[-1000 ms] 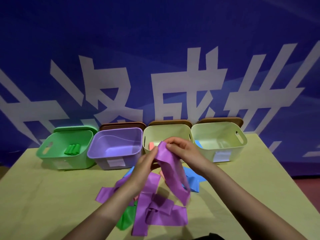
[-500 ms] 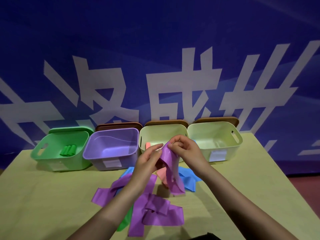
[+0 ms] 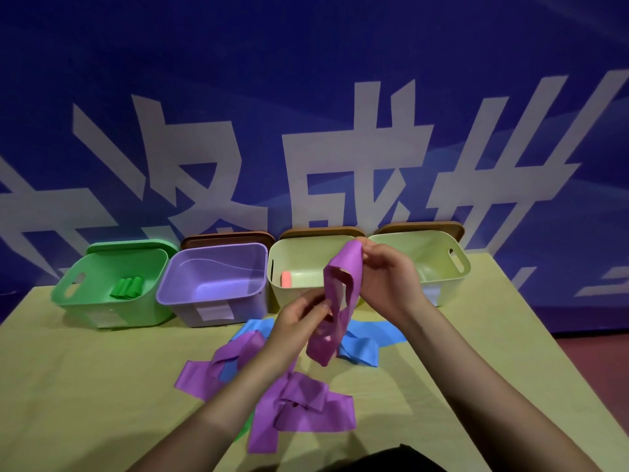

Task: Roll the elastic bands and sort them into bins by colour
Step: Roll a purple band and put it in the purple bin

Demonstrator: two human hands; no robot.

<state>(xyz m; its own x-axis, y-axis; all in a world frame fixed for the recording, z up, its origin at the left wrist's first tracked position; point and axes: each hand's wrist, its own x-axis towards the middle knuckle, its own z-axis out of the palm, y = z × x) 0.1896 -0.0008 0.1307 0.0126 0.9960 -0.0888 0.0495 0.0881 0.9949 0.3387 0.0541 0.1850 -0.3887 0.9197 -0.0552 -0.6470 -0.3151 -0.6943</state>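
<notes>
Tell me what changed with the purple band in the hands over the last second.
The right hand lifted the top end of the purple band higher, up to the bins' rims, while the left hand slid lower along it, so the hands are now further apart and the strip hangs stretched between them. Both hands kept their pinch. The green bin, the purple bin and the loose bands on the table stayed put.

Both forearms are bare from the frame's lower edge up to the wrists, with no sleeve, watch, ring or band showing on either. The left hand (image 3: 299, 318) and the right hand (image 3: 388, 281) wear no gloves, and the fingers are uncovered. At six o'clock in the frame sits a patch of dark clothing (image 3: 384, 459), black and plain.
</notes>
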